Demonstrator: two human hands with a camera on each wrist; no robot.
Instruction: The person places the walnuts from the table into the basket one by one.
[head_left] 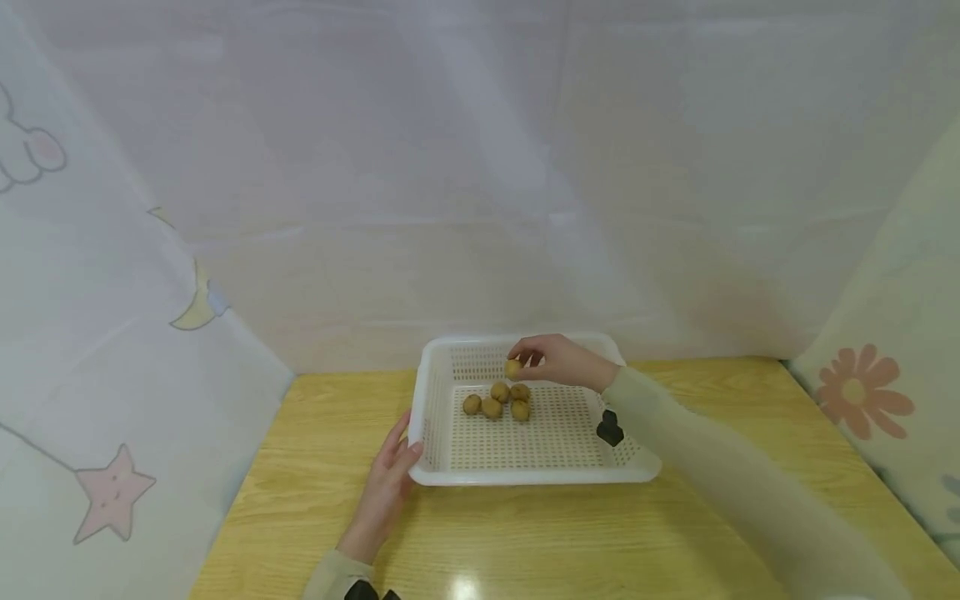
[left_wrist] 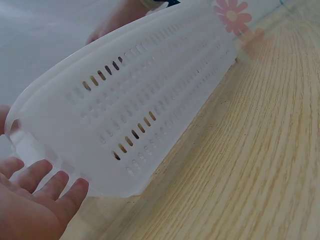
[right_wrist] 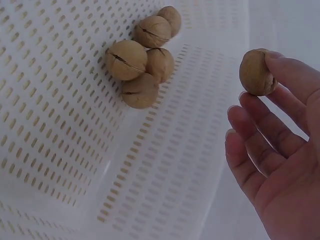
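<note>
Between thumb and fingertips my right hand [head_left: 566,360] pinches a walnut [right_wrist: 257,74], held above the back part of a white plastic basket [head_left: 536,477]. Several more walnuts [right_wrist: 127,60] lie clustered on the perforated basket floor, some with dark cracks along their shells. At the basket's left side, my left hand [head_left: 389,477] holds the rim near the front corner, thumb at the rim and fingers against the outer wall [left_wrist: 55,145].
The basket stands on a wood-grain table [head_left: 525,542], near its back edge. A pale cloth curtain [head_left: 480,167] hangs behind, with printed side cloths showing a star [head_left: 114,494] on the left and a flower [head_left: 855,392] on the right.
</note>
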